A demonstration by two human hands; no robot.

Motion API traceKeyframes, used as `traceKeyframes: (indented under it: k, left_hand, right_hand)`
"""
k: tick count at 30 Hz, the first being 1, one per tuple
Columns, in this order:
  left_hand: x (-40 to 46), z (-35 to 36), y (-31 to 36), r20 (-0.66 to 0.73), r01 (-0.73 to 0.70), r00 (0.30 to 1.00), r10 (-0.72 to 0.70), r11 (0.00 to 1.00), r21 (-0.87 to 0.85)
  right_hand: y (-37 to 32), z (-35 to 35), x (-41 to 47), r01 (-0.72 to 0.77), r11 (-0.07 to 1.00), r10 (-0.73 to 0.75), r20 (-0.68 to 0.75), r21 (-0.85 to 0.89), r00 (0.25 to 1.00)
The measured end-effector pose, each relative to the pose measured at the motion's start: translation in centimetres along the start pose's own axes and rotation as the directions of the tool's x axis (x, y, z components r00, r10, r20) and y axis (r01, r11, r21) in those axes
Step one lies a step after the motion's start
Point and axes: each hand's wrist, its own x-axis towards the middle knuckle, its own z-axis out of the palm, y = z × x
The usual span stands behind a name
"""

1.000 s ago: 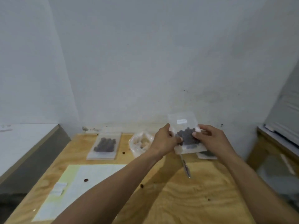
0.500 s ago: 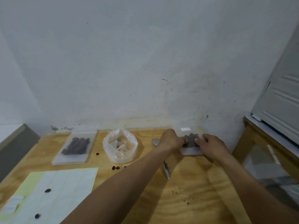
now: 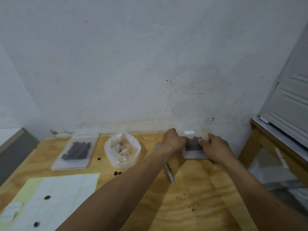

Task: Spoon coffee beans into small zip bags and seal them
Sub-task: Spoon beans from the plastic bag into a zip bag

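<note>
A small clear zip bag with dark coffee beans and a white label lies at the table's back right, on top of other flat bags. My left hand grips its left edge with curled fingers. My right hand holds its right side, thumb on top near the beans. A metal spoon lies on the wood just in front, its bowl partly hidden behind my left wrist. An open clear plastic bag holding a few beans stands in the middle back.
A stack of filled zip bags lies at the back left. A sheet of labels with loose beans on it covers the front left. More stray beans dot the wooden table. A wooden frame stands right.
Both hands have lowered the bean bag from the air onto the pile at the back right. My head has turned right, shifting everything left in view.
</note>
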Motion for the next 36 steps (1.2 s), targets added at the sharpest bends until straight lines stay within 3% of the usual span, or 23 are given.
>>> traceKeyframes:
  k: [7, 12, 17, 20, 23, 25, 28, 31, 36]
  left_hand:
    - [-0.9, -3.8, -0.3, -0.098, -0.088, 0.992, 0.085, 0.996, -0.025]
    - [-2.2, -9.7, -1.7, -0.224, -0.123, 0.969, 0.102, 0.989, -0.078]
    - [-4.2, -17.7, -4.6, -0.393, -0.119, 0.915, 0.095, 0.992, -0.037]
    - [-5.3, -22.6, -7.7, -0.482, -0.02, 0.874, 0.066, 0.995, 0.1]
    - [-6.2, -26.4, -11.4, -0.56, 0.238, 0.828, -0.026, 0.92, 0.31]
    - [-7.0, -28.0, -13.6, -0.569, 0.41, 0.812, -0.129, 0.82, 0.4]
    - [-7.8, -29.1, -16.3, -0.523, 0.486, 0.821, -0.23, 0.763, 0.427]
    - [-7.8, -29.5, -18.4, -0.518, 0.44, 0.831, -0.204, 0.811, 0.385]
    - [-8.7, -29.7, -19.1, -0.59, 0.257, 0.803, -0.084, 0.942, 0.217]
  right_hand:
    - [-3.4, -1.1, -1.9, 0.099, 0.993, -0.09, -0.122, 0.068, 0.988]
    - [-9.3, 0.2, -3.5, 0.287, 0.951, -0.265, -0.178, 0.115, 0.948]
    - [-17.0, 3.7, -6.3, 0.473, 0.858, -0.46, -0.112, 0.2, 0.881]
    - [-21.2, 6.7, -8.1, 0.551, 0.804, -0.559, -0.031, 0.223, 0.829]
    - [-24.3, 10.3, -9.8, 0.6, 0.779, -0.622, 0.101, 0.183, 0.777]
    - [-25.7, 13.2, -10.9, 0.596, 0.792, -0.61, 0.186, 0.131, 0.77]
    - [-26.9, 16.7, -12.3, 0.485, 0.874, -0.475, 0.278, 0.036, 0.835]
    - [-27.5, 18.5, -12.8, 0.392, 0.92, -0.37, 0.303, -0.012, 0.878]
    - [-28.0, 19.0, -12.6, 0.273, 0.955, -0.295, 0.239, 0.12, 0.925]
